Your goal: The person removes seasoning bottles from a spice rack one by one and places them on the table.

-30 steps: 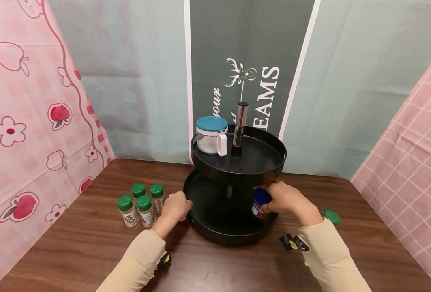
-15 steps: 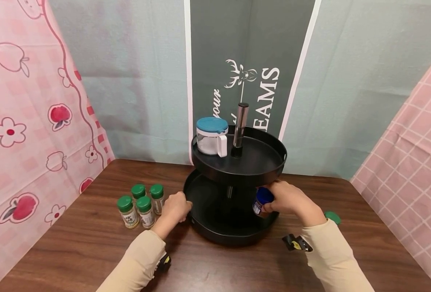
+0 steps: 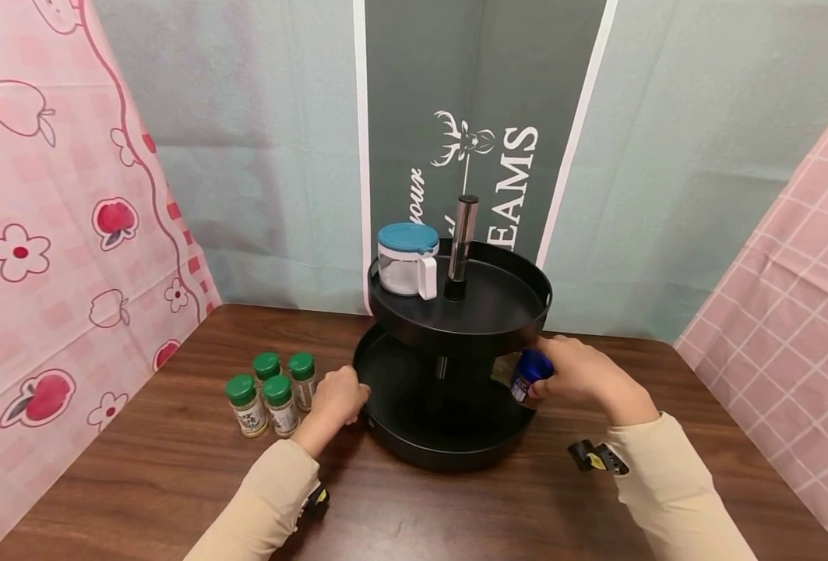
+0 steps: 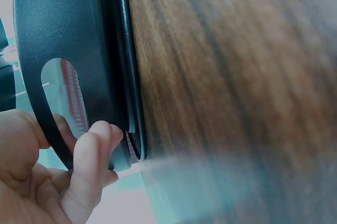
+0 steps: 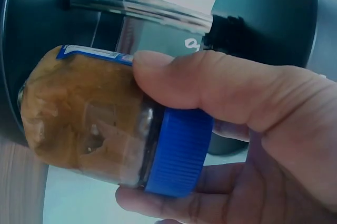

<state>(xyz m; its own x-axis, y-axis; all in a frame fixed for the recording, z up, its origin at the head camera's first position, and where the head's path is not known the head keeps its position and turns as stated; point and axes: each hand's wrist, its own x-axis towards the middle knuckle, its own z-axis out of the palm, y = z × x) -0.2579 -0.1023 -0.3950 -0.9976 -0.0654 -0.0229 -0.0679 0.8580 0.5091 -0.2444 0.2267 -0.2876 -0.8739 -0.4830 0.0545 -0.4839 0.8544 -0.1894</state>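
A two-tier black turntable rack stands on the table, with an upper tray [image 3: 463, 336] and a lower tray [image 3: 449, 458]. My left hand [image 3: 340, 396] grips the lower tray's left rim; in the left wrist view its fingers curl at the slot in the wall. At the lower tray's right side, my right hand [image 3: 585, 374] holds a jar [image 5: 89, 121] of brown contents by its blue lid [image 5: 179, 150] and upper body. The jar is tilted in the head view. A yellowish thing [image 3: 503, 369] shows behind it, mostly hidden. A clear blue-lidded pot [image 3: 399, 273] with a white handle sits on the upper tray.
Several green-capped spice bottles [image 3: 279, 405] stand together left of the rack, close to the left forearm. A metal post [image 3: 461, 241] rises through the trays. Cloths hang behind and at both sides of the wooden table [image 3: 161, 467].
My right hand has moved to the right with the jar, bringing the yellowish thing into view. A green cap on the table is now hidden by the right arm. My left hand stays put.
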